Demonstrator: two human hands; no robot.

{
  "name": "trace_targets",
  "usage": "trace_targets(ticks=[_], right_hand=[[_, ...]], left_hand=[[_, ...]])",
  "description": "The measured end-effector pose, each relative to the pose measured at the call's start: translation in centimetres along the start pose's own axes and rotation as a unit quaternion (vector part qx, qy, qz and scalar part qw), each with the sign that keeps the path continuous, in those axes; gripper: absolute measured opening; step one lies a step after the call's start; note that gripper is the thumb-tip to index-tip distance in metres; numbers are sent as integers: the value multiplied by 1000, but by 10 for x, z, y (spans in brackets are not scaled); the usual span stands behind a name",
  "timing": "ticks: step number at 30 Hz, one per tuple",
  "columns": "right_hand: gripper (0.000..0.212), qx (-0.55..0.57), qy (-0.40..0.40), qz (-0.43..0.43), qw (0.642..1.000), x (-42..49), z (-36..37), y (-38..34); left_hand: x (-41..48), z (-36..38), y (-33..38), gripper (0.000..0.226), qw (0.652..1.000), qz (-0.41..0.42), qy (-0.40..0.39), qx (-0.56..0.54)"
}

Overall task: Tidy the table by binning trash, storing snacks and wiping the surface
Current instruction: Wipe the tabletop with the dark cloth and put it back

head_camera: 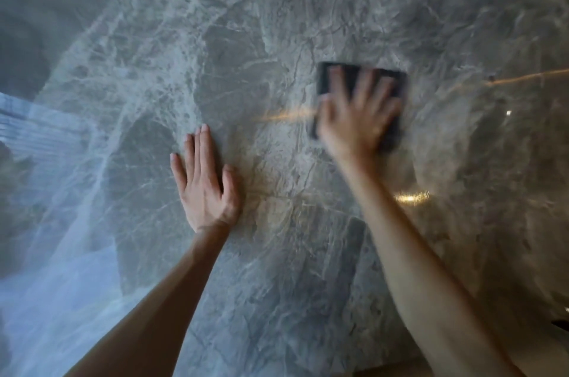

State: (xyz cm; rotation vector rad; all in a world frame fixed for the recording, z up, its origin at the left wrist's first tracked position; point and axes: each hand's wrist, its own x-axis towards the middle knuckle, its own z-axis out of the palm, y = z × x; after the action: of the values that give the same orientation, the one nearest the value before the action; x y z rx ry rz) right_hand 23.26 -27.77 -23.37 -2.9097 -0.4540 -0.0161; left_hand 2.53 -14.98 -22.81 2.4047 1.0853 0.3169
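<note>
Two bare hands reach out over a grey marble table [234, 38] with pale veins running across it. On the left side, the left hand [204, 186] lies flat on the stone, palm down, fingers straight and close together, holding nothing. Farther away and to the right, the right hand [358, 112] presses down on a dark, roughly square cloth [397, 81], its fingers spread wide across the top of it rather than curled around it. This hand and the cloth are blurred (the left hand is sharp). The cloth lies flat against the table, well apart from the left hand. Warm streaks of reflected light cross the polished stone near the cloth, and a bluish glare covers the table's left part.
</note>
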Motion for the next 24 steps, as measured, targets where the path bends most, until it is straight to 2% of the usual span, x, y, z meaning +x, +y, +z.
trace_targets(ticks=[1, 3, 4, 6, 8, 9, 11, 12, 13, 14, 16, 17, 18, 20, 21, 22, 24], right_hand=[[54, -3, -15, -101, 995, -33, -1, -24], [54, 2, -65, -286, 956, -129, -8, -23], [55, 6, -103, -329, 939, -170, -17, 1], [55, -29, -134, -349, 927, -207, -43, 73], [55, -88, -138, -287, 944, -159, -58, 138], [54, -101, -115, -209, 966, -117, -56, 152], [53, -68, -34, 8, 997, -23, -38, 132], [54, -39, -34, 71, 996, 11, -31, 99], [55, -24, -26, 66, 997, 23, -20, 62], [55, -15, -14, 9, 1000, 13, -8, 26], [55, -4, -55, -192, 980, -62, -6, -19], [54, 7, -82, -301, 950, -113, -12, -13], [53, 12, -115, -371, 922, -156, -23, 10], [54, -26, -150, -405, 901, -170, -44, 87], [54, -62, -140, -381, 912, -139, -49, 120], [53, -82, -129, -307, 939, -96, -48, 140], [52, -56, -63, -61, 995, -4, -41, 127]], left_hand=[[-1, -2, -1, 67, 1000, -2, -1, -12], [-4, -4, -2, 66, 999, 2, 2, -34], [-4, -4, -1, 66, 999, 1, 5, -33], [-2, -4, -1, 67, 1000, -14, 4, -27], [-2, -2, 0, 67, 1000, -21, 2, -19], [-1, 0, 0, 67, 1000, -21, 1, -17], [1, 3, -2, 66, 1000, -20, -3, -12], [0, 4, -3, 66, 1000, -19, -3, -6], [1, 4, -3, 65, 1000, -21, -1, -2], [0, 4, -2, 65, 1000, -26, 1, -5], [-3, -1, 1, 61, 998, -49, 9, -37], [-5, -5, 4, 59, 996, -66, 12, -61], [-6, -7, 5, 57, 993, -81, 10, -84], [-6, -8, 7, 59, 991, -84, 9, -101], [-6, -8, 8, 59, 993, -73, 15, -95], [-5, -5, 8, 59, 994, -60, 22, -85], [-6, 0, 5, 60, 996, -53, 28, -69]])
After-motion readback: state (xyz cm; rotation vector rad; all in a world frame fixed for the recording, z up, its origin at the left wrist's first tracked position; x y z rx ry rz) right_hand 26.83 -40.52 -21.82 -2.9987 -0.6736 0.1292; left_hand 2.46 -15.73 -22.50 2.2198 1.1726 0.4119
